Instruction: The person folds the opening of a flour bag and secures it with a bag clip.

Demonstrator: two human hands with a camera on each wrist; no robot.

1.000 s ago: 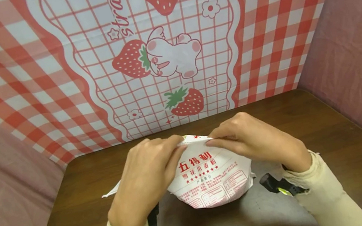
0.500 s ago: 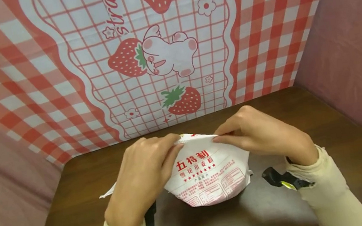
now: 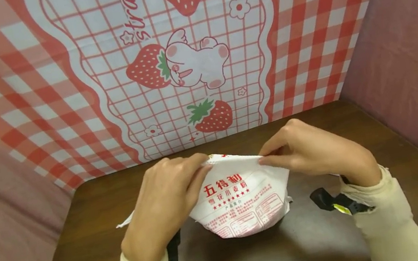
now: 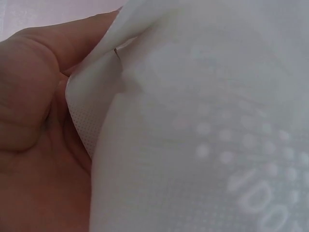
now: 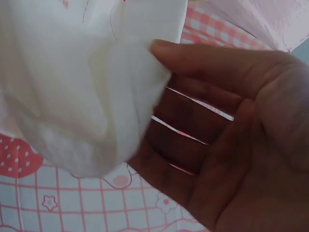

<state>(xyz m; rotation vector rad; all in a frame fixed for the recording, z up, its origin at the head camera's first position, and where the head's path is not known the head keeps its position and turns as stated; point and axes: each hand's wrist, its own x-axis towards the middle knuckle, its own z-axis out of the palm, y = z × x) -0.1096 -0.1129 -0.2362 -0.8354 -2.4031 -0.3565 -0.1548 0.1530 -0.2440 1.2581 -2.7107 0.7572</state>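
A white flour bag (image 3: pixel 240 202) with red printed characters stands at the middle of the table in the head view. Its top edge is folded over between the two hands. My left hand (image 3: pixel 172 199) pinches the left part of that edge between thumb and fingers. At the right end of the fold, my right hand (image 3: pixel 309 151) pinches the material with thumb and fingertips. In the left wrist view the white bag (image 4: pixel 193 116) fills most of the picture beside the palm. The right wrist view shows the folded bag (image 5: pixel 130 101) under the thumb, with fingers behind it.
The bag is on a grey surface (image 3: pixel 310 241) on the brown wooden table (image 3: pixel 83 239). A red-and-white checked cloth (image 3: pixel 308 34) with strawberries hangs behind. Pink curtains (image 3: pixel 412 50) close off both sides. A black wrist device (image 3: pixel 325 199) hangs below the right wrist.
My right hand has slid to the right along the bag's top edge, widening the stretch of fold between the hands. My left hand keeps its pinch, almost unmoved.
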